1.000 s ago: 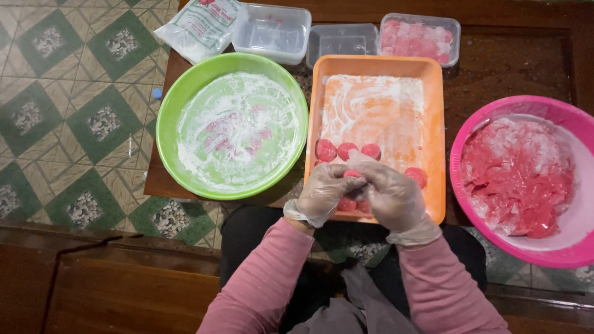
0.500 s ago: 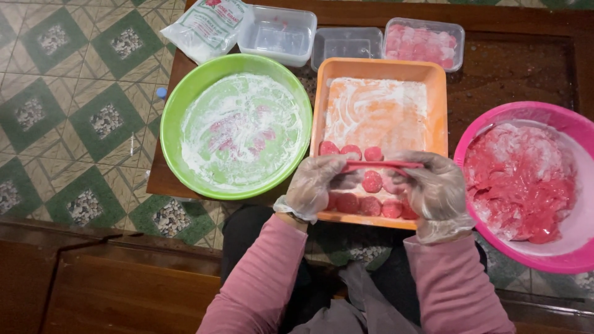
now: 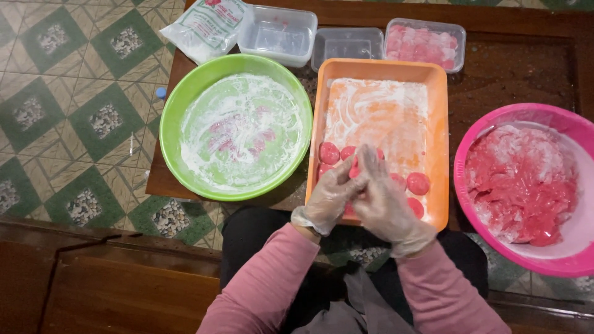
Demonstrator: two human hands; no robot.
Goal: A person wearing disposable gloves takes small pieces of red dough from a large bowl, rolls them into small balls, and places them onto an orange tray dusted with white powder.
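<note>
- Pink dough piece (image 3: 354, 171): pressed between your two palms over the near end of the orange tray; only a sliver shows between the gloves, so its shape and long axis cannot be told.
- Left hand (image 3: 331, 195): clear glove, fingers slanting up and to the right, closed against the dough piece from the left.
- Right hand (image 3: 385, 201): clear glove, fingers reaching up and left over the left fingertips, closed on the same piece from the right. Both hands are equally near it; the piece lies between them.
- Pink discs (image 3: 418, 183): flattened rounds in rows at the tray's near end, just beyond and under your hands, some hidden.
- Orange tray (image 3: 378, 68): floured, long axis running away from you, far half bare of discs.
- Green bowl (image 3: 179, 111): just left of the tray, flour-coated, with faint pink pieces inside.
- Pink bowl (image 3: 544, 114): right of the tray, apart from it, holding the wet red mass.
- Clear tubs (image 3: 278, 34): along the far edge; the rightmost holds pink pieces.
- Flour bag (image 3: 207, 25): far left corner.
</note>
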